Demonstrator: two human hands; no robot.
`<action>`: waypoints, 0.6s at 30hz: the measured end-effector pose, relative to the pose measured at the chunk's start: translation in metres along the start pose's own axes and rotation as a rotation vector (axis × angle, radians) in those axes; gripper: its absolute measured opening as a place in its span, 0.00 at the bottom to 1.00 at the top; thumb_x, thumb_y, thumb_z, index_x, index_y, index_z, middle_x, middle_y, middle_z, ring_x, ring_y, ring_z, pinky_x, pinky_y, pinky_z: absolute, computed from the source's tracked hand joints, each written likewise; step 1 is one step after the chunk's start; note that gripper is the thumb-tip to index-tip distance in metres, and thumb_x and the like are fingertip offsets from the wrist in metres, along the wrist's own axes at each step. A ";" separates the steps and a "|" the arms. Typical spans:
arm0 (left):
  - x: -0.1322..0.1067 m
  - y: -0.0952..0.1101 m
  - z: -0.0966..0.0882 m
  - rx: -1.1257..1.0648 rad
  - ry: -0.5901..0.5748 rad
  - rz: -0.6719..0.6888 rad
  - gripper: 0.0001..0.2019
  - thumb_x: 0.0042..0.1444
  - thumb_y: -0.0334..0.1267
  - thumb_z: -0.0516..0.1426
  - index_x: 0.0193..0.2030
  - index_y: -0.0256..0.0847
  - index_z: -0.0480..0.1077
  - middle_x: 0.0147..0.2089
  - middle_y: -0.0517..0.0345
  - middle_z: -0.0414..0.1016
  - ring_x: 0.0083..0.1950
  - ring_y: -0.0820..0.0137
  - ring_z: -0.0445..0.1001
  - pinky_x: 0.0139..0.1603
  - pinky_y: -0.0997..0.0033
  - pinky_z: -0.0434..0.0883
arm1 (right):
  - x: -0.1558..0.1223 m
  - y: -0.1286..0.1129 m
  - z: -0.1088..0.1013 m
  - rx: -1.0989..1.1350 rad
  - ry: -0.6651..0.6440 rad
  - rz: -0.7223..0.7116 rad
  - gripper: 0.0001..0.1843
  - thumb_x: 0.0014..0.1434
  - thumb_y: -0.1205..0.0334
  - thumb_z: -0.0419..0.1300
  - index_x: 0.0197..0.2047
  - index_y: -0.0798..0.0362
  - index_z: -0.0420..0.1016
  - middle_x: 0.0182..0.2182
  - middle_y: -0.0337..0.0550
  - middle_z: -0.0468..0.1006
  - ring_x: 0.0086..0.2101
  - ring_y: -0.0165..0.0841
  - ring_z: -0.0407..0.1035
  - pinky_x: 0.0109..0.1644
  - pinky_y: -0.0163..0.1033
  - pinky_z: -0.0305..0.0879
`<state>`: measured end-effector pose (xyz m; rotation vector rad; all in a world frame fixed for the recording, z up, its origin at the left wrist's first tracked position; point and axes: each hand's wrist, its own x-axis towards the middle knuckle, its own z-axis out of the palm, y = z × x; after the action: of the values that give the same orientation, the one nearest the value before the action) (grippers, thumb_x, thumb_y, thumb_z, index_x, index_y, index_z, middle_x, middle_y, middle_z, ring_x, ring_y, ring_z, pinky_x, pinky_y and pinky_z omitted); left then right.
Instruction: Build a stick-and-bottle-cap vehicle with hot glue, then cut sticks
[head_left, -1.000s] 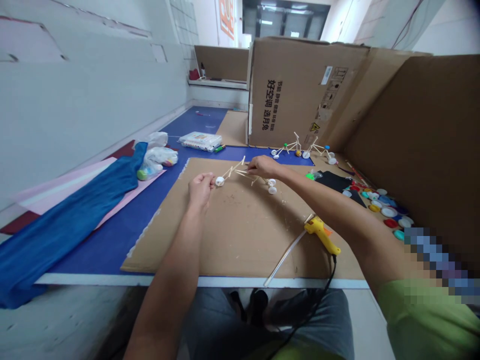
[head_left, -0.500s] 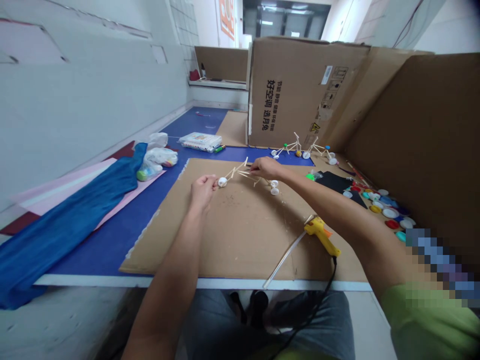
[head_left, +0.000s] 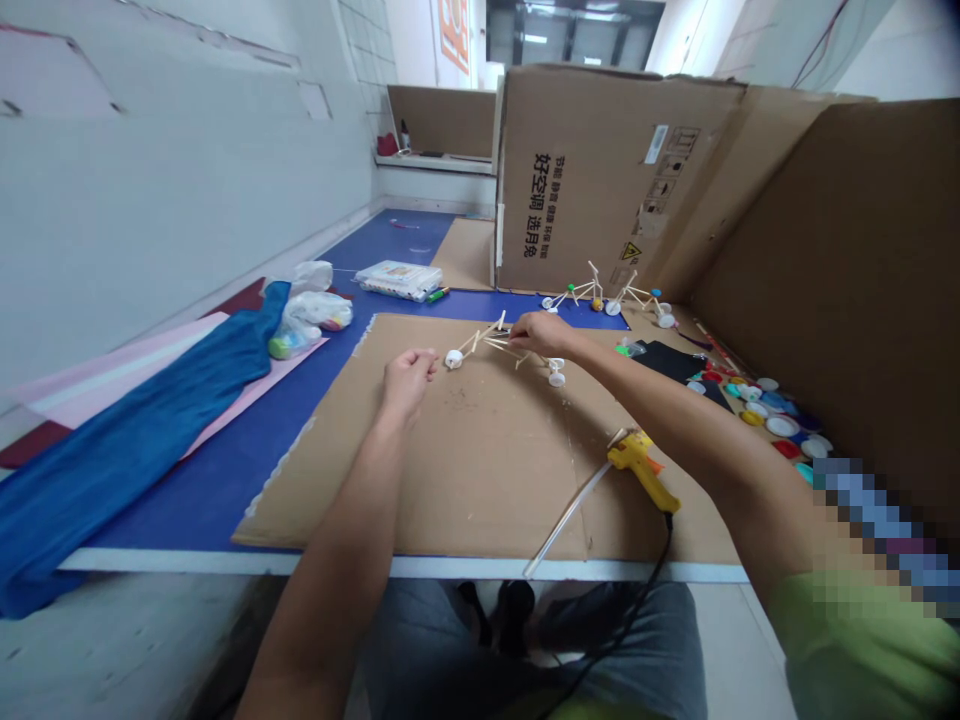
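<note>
Right hand pinches the pale wooden-stick frame; keeping it level looks wise; curled left hand sits beside its white cap wheel.

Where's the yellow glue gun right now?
In the head view, the yellow glue gun lies on the cardboard sheet, below and to the right of the right hand, with a clear glue stick beside it.

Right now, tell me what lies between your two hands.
In the head view, a thin wooden stick frame with a white cap wheel lies between the left hand and the right hand, which holds the frame.
</note>
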<state>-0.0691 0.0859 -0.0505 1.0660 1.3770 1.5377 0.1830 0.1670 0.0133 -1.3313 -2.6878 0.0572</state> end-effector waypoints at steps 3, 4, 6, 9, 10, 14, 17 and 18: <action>0.000 -0.002 0.001 0.007 -0.006 0.002 0.07 0.50 0.40 0.60 0.28 0.38 0.73 0.22 0.64 0.67 0.24 0.77 0.62 0.28 0.77 0.60 | -0.001 0.000 0.000 0.012 0.001 0.014 0.13 0.60 0.58 0.59 0.42 0.51 0.85 0.39 0.46 0.83 0.37 0.36 0.71 0.34 0.36 0.52; 0.000 -0.002 0.001 0.009 -0.010 0.004 0.07 0.50 0.40 0.60 0.28 0.38 0.73 0.22 0.64 0.67 0.24 0.77 0.62 0.28 0.77 0.60 | -0.001 0.000 0.000 0.013 -0.001 0.018 0.13 0.60 0.59 0.60 0.42 0.51 0.85 0.39 0.46 0.83 0.37 0.36 0.72 0.35 0.36 0.52; 0.000 -0.003 0.001 0.013 -0.013 0.008 0.07 0.50 0.40 0.60 0.29 0.38 0.74 0.23 0.64 0.67 0.24 0.77 0.62 0.29 0.77 0.60 | -0.001 0.000 -0.001 0.009 -0.005 0.023 0.13 0.60 0.58 0.60 0.42 0.52 0.85 0.39 0.46 0.83 0.37 0.36 0.72 0.35 0.36 0.52; 0.000 -0.003 0.002 0.021 -0.014 0.010 0.07 0.50 0.40 0.60 0.29 0.38 0.74 0.22 0.64 0.67 0.24 0.77 0.62 0.29 0.76 0.60 | 0.000 0.001 -0.001 0.000 -0.010 0.030 0.14 0.61 0.58 0.60 0.43 0.53 0.85 0.39 0.47 0.83 0.38 0.36 0.72 0.35 0.35 0.53; 0.000 -0.003 0.002 0.023 -0.015 0.010 0.08 0.50 0.40 0.60 0.29 0.37 0.74 0.22 0.64 0.67 0.24 0.77 0.62 0.29 0.76 0.60 | 0.000 0.001 -0.001 -0.001 -0.012 0.032 0.14 0.61 0.58 0.59 0.43 0.53 0.85 0.39 0.46 0.83 0.38 0.36 0.72 0.35 0.35 0.53; 0.000 -0.004 0.002 0.029 -0.021 0.013 0.08 0.49 0.41 0.60 0.29 0.37 0.73 0.22 0.65 0.67 0.23 0.77 0.61 0.29 0.77 0.59 | -0.001 0.001 -0.001 -0.006 -0.023 0.039 0.15 0.61 0.57 0.58 0.44 0.52 0.84 0.39 0.45 0.83 0.38 0.35 0.72 0.35 0.35 0.53; 0.001 -0.004 0.002 0.037 -0.020 0.010 0.08 0.49 0.41 0.60 0.29 0.37 0.73 0.22 0.65 0.67 0.23 0.77 0.61 0.28 0.77 0.59 | -0.001 0.001 -0.001 -0.008 -0.022 0.048 0.15 0.61 0.57 0.58 0.44 0.52 0.84 0.39 0.46 0.83 0.38 0.36 0.72 0.35 0.35 0.53; 0.001 -0.003 0.002 0.038 -0.020 0.008 0.08 0.49 0.41 0.60 0.29 0.37 0.73 0.22 0.65 0.67 0.23 0.77 0.61 0.28 0.77 0.59 | -0.002 0.001 -0.001 -0.007 -0.021 0.048 0.15 0.61 0.57 0.58 0.44 0.52 0.84 0.39 0.46 0.83 0.37 0.36 0.72 0.35 0.35 0.53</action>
<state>-0.0677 0.0877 -0.0537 1.1087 1.3951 1.5081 0.1846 0.1661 0.0145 -1.4042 -2.6757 0.0676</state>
